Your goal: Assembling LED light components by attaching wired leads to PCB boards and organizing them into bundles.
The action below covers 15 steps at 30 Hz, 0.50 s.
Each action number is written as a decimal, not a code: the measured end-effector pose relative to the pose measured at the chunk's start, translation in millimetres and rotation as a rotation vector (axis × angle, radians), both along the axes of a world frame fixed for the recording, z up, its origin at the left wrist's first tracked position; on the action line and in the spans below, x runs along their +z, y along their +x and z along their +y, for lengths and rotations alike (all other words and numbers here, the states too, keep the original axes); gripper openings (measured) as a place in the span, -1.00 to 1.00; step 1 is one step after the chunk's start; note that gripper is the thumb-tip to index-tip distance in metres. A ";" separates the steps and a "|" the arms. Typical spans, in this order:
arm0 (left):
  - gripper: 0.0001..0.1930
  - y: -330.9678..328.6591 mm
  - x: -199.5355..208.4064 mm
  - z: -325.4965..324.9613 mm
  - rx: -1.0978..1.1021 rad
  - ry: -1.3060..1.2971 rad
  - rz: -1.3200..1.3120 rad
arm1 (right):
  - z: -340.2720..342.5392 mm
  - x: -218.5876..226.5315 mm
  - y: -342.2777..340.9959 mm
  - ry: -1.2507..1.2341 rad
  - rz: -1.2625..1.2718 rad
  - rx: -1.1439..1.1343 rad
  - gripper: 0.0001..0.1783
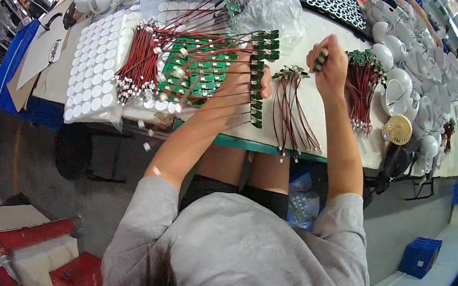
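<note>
My left hand point(266, 84) is closed around a long strip of small green circuit boards point(258, 105). Red and black wires with white plugs trail leftward from it across my forearm. In my right hand point(332, 69), raised over the table, the curled fingers hold a few small circuit boards point(320, 60). Between my hands lies a loose bunch of wired circuit boards point(292, 73), its leads spread toward the table's front edge. A thicker bundle of wired boards point(364, 62) rests just right of my right forearm. Beneath the trailing wires are green circuit board panels point(195, 74).
Sheets of round white discs point(94, 65) and a heap of red wires point(142, 60) occupy the left. White lamp housings point(398, 85) crowd the right, beside a cream round fan-like piece point(397, 129). Clear plastic bags point(274, 12) and a black tray of rings point(331, 2) stand behind.
</note>
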State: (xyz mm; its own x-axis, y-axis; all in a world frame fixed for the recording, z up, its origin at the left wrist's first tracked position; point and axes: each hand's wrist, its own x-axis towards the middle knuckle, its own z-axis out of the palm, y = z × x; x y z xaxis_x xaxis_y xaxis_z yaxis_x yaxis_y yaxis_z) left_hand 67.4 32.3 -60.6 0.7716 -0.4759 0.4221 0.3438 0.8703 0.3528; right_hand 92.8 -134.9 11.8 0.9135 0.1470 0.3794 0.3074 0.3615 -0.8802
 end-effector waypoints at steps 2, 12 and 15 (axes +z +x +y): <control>-0.74 6.6 -5.3 2.4 -0.062 0.015 -0.020 | -14.0 -24.0 5.9 -0.510 -0.356 -0.262 -0.57; -0.54 -5.8 9.2 0.9 0.097 0.434 0.196 | -8.7 -48.4 19.5 -1.158 -0.970 -0.700 -0.88; -0.52 -19.2 32.1 -5.6 0.309 0.555 0.267 | -1.9 -36.5 14.4 -0.876 -0.563 -0.574 -0.77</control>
State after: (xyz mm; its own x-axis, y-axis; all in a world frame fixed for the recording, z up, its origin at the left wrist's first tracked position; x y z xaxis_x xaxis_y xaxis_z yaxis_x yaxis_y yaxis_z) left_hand 48.2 26.7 -28.4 0.9504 -0.3079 -0.0439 0.2459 0.6574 0.7123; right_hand 107.2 -136.9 -24.7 0.6675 0.1800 0.7225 0.6504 -0.6133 -0.4481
